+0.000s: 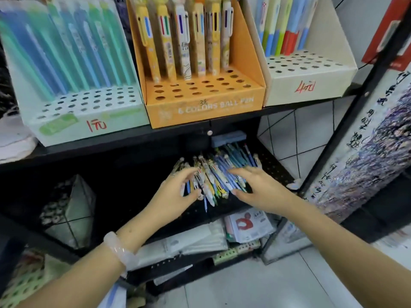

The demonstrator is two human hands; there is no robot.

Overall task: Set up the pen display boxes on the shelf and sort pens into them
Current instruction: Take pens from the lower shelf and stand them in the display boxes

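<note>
pen pile [219, 174] between hands, long axes running away | left hand [178, 192] loosely curled at pile's left edge, grip unclear | right hand [255, 187] spread flat on pile

A stationery shop, at the pen shelf.
Three cardboard display boxes [204, 107] stand side by side on a black metal shelf [124, 138], each holding upright pens [184, 38] and a handwritten red price [97, 125] on its front.
</note>
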